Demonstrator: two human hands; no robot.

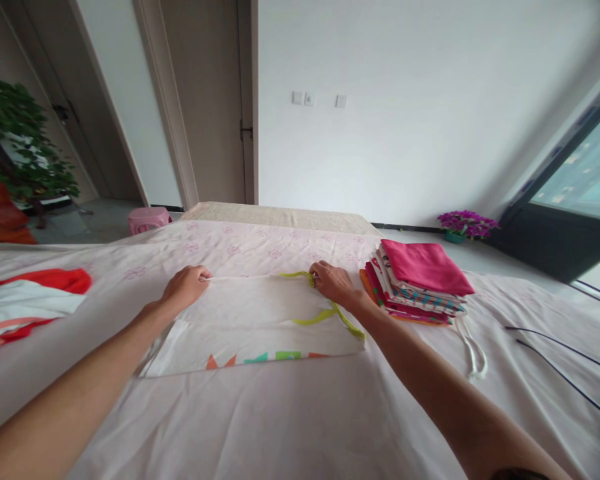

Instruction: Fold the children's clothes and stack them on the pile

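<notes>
A white garment (260, 317) with lime-green trim lies folded in front of me on the pale sheet. Along its lower edge runs a print of orange, teal and green shapes. My left hand (187, 283) pinches the far left corner. At the far right corner, my right hand (333, 280) has its fingers closed on the green-trimmed edge. Just beyond my right wrist stands a stack of folded clothes (420, 280) with a pink piece on top. White cords (473, 350) hang from the stack onto the sheet.
A red and white garment (35, 303) lies loosely on the left. Black cables (565, 347) cross the sheet at the right. Beyond the sheet are a pink stool (149, 219), a potted purple flower (467, 225), a leafy plant (23, 140) and a door (205, 100).
</notes>
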